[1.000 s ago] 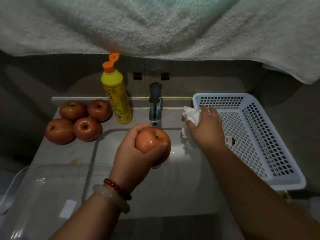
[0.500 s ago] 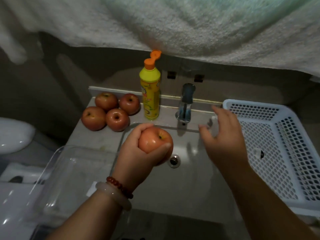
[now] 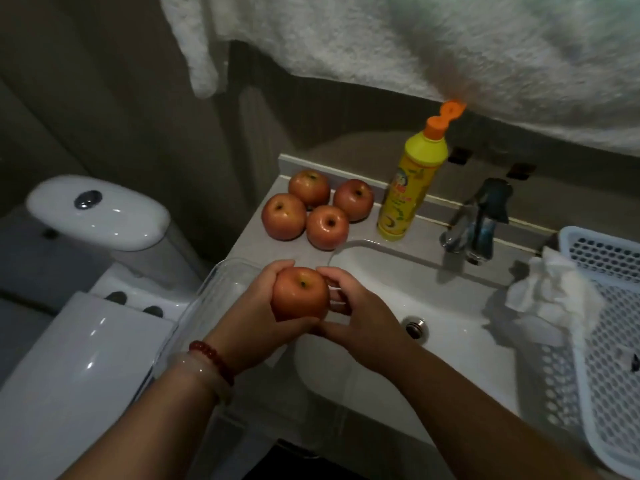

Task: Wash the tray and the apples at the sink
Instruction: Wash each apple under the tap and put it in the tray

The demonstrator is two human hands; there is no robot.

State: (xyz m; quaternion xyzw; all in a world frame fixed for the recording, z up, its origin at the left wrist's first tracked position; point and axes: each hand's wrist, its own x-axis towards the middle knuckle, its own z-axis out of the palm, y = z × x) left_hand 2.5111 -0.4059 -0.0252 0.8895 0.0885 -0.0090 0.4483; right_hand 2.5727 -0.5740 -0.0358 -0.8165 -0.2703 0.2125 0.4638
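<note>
Apple [image 3: 299, 294] in the centre of the frame sits between your two hands, stem dimple up, over the left edge of the sink [image 3: 450, 306]. Your left hand [image 3: 256, 317] wraps it from the left with fingers curled over the top and thumb underneath; your right hand [image 3: 360, 323] meets it from the right, fingers bent against its side and thumb tucked below. Both hands grip the same fruit. Your left wrist wears a red bead bracelet [image 3: 211, 355] and a pale bangle [image 3: 201, 375].

Under and left of your left hand lies the clear tray [image 3: 207, 292], resting at the left end of the counter, its rim just visible. Above it, in the upper middle of the frame, four more apples [image 3: 317, 209] sit clustered and touching on the counter. Just right of them stands a yellow bottle [image 3: 408, 192] with its orange cap flipped open. Further right is the tap [image 3: 481, 220], and you cannot tell whether water runs. At the right edge a white perforated basket [image 3: 609, 341] holds a crumpled white cloth [image 3: 550, 296] draped over its near corner. A toilet [image 3: 97, 216] fills the left side, and pale towels [image 3: 415, 39] hang across the top.
</note>
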